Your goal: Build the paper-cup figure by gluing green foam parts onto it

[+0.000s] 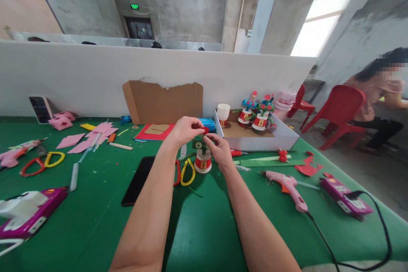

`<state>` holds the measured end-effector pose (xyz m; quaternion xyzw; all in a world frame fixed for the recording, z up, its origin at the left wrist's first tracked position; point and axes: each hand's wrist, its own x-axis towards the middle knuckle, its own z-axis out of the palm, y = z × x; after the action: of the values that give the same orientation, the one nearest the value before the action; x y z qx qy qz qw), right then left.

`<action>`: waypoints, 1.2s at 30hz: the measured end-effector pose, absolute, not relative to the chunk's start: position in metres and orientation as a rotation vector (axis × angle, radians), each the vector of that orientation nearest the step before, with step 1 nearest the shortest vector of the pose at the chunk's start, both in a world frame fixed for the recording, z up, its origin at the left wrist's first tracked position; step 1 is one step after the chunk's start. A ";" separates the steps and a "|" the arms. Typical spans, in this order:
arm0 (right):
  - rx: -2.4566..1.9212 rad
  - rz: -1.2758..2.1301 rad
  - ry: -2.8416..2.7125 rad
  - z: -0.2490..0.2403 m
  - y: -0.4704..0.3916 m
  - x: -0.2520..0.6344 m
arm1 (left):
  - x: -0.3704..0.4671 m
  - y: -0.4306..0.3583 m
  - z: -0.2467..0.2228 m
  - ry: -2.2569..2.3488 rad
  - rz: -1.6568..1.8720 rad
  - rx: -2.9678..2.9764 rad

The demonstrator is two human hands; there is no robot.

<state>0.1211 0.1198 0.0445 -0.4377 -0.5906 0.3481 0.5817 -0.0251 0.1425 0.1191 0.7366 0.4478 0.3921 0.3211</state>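
Observation:
A small paper-cup figure [203, 165] stands upright on the green table in front of me, with a red and white cup body, a green head with round eyes and a coiled green paper arm. My left hand [186, 131] pinches a small red paper piece [206, 129] at the top of the head. My right hand [219, 149] has its fingers closed at the right side of the head, partly covering it. Scissors [188, 173] with red and yellow handles lie just left of the cup. A black phone [137, 180] lies partly under my left forearm.
A white box [255, 143] behind holds similar figures [259, 121] and a plain cup [223, 112]. To the right lie a pink glue gun [288, 187] with its cord, a purple power strip [346, 197] and red scraps [308, 166]. Pink paper [95, 138] lies left. A person sits far right.

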 end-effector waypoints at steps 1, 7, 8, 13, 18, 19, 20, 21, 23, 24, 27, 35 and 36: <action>-1.021 0.815 -1.377 0.044 0.120 0.121 | -0.025 0.143 0.119 1.174 1.032 1.930; -1.024 0.832 -1.360 0.044 0.120 0.121 | -0.025 0.143 0.119 1.166 1.043 1.931; -1.023 0.833 -1.358 0.044 0.120 0.120 | -0.025 0.143 0.119 1.167 1.040 1.932; -1.016 0.849 -1.345 0.045 0.120 0.120 | -0.025 0.143 0.119 1.170 1.037 1.943; -1.008 0.866 -1.324 0.045 0.120 0.120 | -0.024 0.142 0.119 1.181 1.025 1.931; -1.005 0.866 -1.322 0.045 0.120 0.120 | -0.024 0.142 0.119 1.180 1.026 1.927; -1.002 0.865 -1.322 0.045 0.120 0.120 | -0.024 0.142 0.119 1.180 1.028 1.925; -1.001 0.864 -1.322 0.045 0.120 0.120 | -0.024 0.142 0.119 1.181 1.028 1.924; -1.001 0.862 -1.322 0.045 0.120 0.120 | -0.024 0.142 0.119 1.185 1.022 1.922; -1.001 0.862 -1.323 0.045 0.120 0.120 | -0.024 0.142 0.119 1.189 1.019 1.921; -0.999 0.863 -1.324 0.045 0.120 0.120 | -0.024 0.142 0.120 1.201 1.018 1.928; -0.986 0.883 -1.300 0.044 0.120 0.120 | -0.024 0.142 0.119 1.194 1.029 1.938; -0.986 0.882 -1.297 0.043 0.120 0.120 | -0.024 0.142 0.119 1.195 1.027 1.939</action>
<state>0.1196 0.1202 0.0435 -0.4256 -0.5595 0.3806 0.6008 -0.0241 0.1425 0.1190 0.7364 0.4536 0.3901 0.3160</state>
